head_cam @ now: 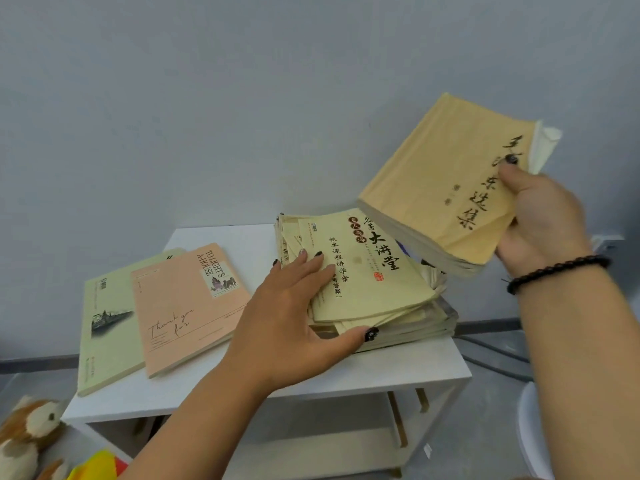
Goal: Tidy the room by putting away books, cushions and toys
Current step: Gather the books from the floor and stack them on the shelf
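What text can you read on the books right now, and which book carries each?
Pink notebook: "TO LIGHT'S A-HOUSE" and handwritten "Thank you for".
Pale yellow booklet on top of the stack: "大讲堂", with "老人与海" in small circles; the smaller columns are too blurred to read reliably.
Tan book held in the right hand: brush characters ending "选集"; the rest is unclear.
Green booklet: print too small.

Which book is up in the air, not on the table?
The thick yellow book, held up by the right hand. The pink book and the others lie on the white table.
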A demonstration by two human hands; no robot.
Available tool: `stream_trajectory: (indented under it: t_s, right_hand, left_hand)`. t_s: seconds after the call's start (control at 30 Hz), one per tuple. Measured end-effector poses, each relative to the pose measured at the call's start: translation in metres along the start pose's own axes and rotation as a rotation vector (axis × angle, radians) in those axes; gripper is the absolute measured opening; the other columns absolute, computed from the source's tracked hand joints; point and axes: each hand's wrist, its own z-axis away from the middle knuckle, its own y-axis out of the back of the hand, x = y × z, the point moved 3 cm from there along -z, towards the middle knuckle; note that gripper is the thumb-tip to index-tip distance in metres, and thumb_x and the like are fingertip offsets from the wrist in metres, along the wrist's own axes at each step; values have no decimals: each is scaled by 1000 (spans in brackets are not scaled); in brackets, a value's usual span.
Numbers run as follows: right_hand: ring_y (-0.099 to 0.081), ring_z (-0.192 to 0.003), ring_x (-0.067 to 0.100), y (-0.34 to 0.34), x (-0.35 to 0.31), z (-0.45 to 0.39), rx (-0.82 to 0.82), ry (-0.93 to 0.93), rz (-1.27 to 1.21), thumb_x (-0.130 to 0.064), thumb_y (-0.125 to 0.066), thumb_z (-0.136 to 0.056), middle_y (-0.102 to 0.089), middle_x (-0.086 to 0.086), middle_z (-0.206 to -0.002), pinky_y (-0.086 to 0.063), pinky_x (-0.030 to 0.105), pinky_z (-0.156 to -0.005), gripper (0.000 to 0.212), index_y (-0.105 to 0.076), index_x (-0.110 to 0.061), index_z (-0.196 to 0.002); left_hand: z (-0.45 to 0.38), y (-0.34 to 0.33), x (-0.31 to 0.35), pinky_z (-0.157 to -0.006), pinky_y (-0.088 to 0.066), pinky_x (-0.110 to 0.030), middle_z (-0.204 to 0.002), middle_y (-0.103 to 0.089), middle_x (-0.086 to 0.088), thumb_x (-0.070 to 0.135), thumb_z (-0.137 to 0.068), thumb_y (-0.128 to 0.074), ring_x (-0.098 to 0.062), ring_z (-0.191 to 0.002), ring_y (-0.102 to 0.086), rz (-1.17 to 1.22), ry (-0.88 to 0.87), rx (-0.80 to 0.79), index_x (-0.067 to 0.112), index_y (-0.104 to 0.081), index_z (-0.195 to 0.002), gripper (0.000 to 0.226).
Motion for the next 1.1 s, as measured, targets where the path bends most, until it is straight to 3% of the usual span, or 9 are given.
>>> stream_trajectory:
  t_s: [0.1, 0.23, 0.37, 0.5, 0.7, 0.83, 0.9, 0.97, 1.1]
  right_hand:
    - [-73, -85, 21, -21, 18, 1, -102, -98, 58, -9, -53, -97, -71, 12, -101, -61, 40, -74, 13, -60, -7, -108]
    - [-69, -94, 26, -45, 49, 7, -260, -180, 373, -7, -51, -98, -68, 16, -109, -59, 39, -77, 16, -60, -3, -111]
    - [-64, -109, 38, -46, 72, 11, -382, -311, 682, -13, -56, -97, -63, 24, -121, -54, 51, -90, 19, -59, -1, -111]
    - [-61, -111, 41, -46, 71, 12, -499, -204, 855, -21, -57, -96, -65, 21, -119, -49, 58, -94, 9, -64, -18, -101]
    - [-58, -113, 44, -26, 62, 8, -322, -120, 769, -17, -53, -98, -62, 24, -122, -47, 62, -93, 17, -62, -27, -87]
    - [-57, -115, 43, -15, 64, 6, -284, -136, 723, -18, -52, -98, -64, 22, -121, -47, 61, -94, 18, -61, -29, -87]
    - [-62, -110, 38, -14, 65, 8, -275, -141, 690, -17, -50, -99, -67, 16, -116, -50, 57, -94, 20, -61, -30, -87]
    - [-66, -105, 31, -11, 67, 8, -268, -166, 645, -14, -49, -100, -68, 10, -111, -53, 52, -92, 22, -61, -29, -88]
    - [-67, -98, 27, -2, 67, 8, -226, -203, 605, -9, -48, -100, -69, 8, -106, -56, 44, -85, 19, -62, -19, -105]
  left_hand:
    - [1, 9, 0, -108, -36, -17, -136, -39, 34, 75, -55, -62, 14, -130, -34, 107, 20, -21, 41, -32, -145, 100]
    - [0, 19, -12, -87, -34, 5, -130, -37, 44, 48, -55, -86, 25, -121, -39, 283, 58, -34, 45, -15, -146, 116]
    - [2, 27, -18, -89, -35, 2, -138, -35, 42, 54, -52, -84, 23, -119, -42, 291, 48, -15, 54, -11, -146, 119]
    - [2, 30, -10, -86, -34, 5, -128, -37, 53, 65, -59, -69, 27, -113, -43, 164, -13, 13, 58, -25, -136, 89]
    - [3, 24, -5, -85, -37, -6, -118, -26, 63, 74, -62, -68, 28, -118, -38, 233, 98, 50, 48, -12, -147, 105]
    - [2, 19, 7, -86, -32, 3, -128, -24, 47, 62, -78, -58, 29, -115, -31, 316, 234, 46, 38, -2, -152, 96]
    - [0, 14, 14, -110, -30, -20, -146, -28, 30, 60, -88, -50, 12, -131, -31, 268, 258, 52, 32, 2, -154, 89]
    - [-4, 8, 27, -120, -17, -38, -154, -32, 9, 59, -93, -41, -8, -141, -29, 146, 265, 10, 27, 7, -154, 84]
    - [-16, -4, 44, -112, -31, -36, -148, -44, -4, 55, -94, -43, -23, -134, -41, 88, 309, -4, 20, 8, -154, 86]
